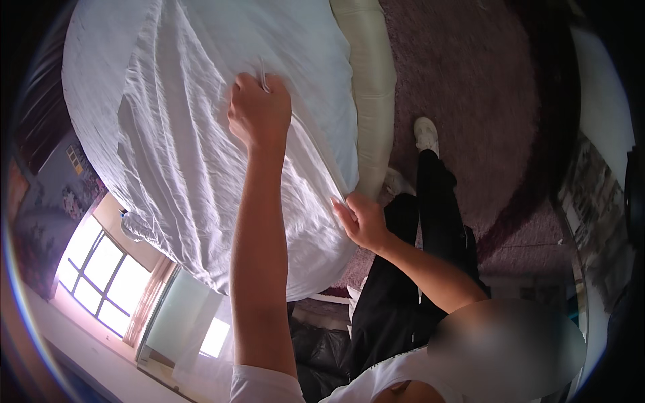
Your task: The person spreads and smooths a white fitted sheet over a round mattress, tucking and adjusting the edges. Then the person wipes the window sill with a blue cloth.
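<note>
A white bedsheet or duvet cover (171, 126), wrinkled into long folds, lies across a bed with a smoother white layer (282, 30) beneath it. My left hand (259, 111) is closed in a fist on the fabric near the middle of the bed, and a bit of edge sticks out by its knuckles. Nearer my body, my right hand (365, 221) pinches the same cloth's edge between thumb and fingers. Between the two hands the edge runs in a taut, nearly straight line. The fingertips of my left hand are hidden under the fist.
A cream padded bed frame (373, 85) borders the mattress on the right. Beyond it lies a purplish-brown carpet (478, 101), where my white shoe (426, 133) rests. At lower left are a window (101, 277) and a curtain (146, 302). Something black and shiny (322, 352) lies below the bed's near end.
</note>
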The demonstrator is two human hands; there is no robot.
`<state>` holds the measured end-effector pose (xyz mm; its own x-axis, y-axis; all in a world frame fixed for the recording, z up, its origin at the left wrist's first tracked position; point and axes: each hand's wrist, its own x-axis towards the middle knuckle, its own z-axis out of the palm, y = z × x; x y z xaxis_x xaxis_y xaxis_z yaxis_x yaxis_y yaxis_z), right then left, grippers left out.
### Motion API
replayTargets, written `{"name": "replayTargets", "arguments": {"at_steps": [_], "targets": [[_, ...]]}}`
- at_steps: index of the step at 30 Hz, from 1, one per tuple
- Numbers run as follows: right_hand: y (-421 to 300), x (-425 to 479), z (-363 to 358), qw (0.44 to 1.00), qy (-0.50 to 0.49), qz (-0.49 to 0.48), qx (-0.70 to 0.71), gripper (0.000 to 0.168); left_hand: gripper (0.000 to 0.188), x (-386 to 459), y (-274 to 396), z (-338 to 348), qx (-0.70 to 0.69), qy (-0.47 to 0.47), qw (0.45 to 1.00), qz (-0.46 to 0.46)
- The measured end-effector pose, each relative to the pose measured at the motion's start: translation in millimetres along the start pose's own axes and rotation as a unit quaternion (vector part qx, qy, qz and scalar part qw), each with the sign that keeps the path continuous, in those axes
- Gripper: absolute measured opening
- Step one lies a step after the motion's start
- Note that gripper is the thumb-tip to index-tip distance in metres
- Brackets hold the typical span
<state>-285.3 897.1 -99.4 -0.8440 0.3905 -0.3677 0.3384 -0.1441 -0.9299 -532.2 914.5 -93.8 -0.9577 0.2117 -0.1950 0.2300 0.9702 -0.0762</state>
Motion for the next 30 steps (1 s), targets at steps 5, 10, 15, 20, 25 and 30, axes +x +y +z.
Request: {"name": "replayTargets", "arguments": {"at_steps": [5, 10, 15, 20, 25, 30], "targets": [[1, 0, -1, 0.998, -0.022, 0.026, 0.046, 0.029, 0.033, 6, -7, -13, 0.006, 0.081, 0.991, 0.102], [-5, 3, -8, 0.993, -0.043, 0.059, 0.095, 0.033, 0.033, 14, 9, 7, -0.085, 0.107, 0.986, 0.096], [15, 9, -7, 0.984, -0.039, 0.144, 0.100, 0.039, 0.030, 25, 17, 41, -0.117, 0.147, 0.973, 0.134], [29, 21, -2, 0.982, -0.040, 0.171, 0.065, 0.042, 0.033, 33, 7, 55, -0.153, 0.159, 0.966, 0.135], [26, 30, -17, 0.979, -0.122, 0.163, 0.006, 0.038, 0.013, 13, -2, -2, -0.177, 0.175, 0.960, 0.129], [29, 75, -40, 0.987, -0.086, 0.074, -0.113, 0.029, 0.057, 37, -59, -1, -0.055, 0.192, 0.979, -0.048]]}}
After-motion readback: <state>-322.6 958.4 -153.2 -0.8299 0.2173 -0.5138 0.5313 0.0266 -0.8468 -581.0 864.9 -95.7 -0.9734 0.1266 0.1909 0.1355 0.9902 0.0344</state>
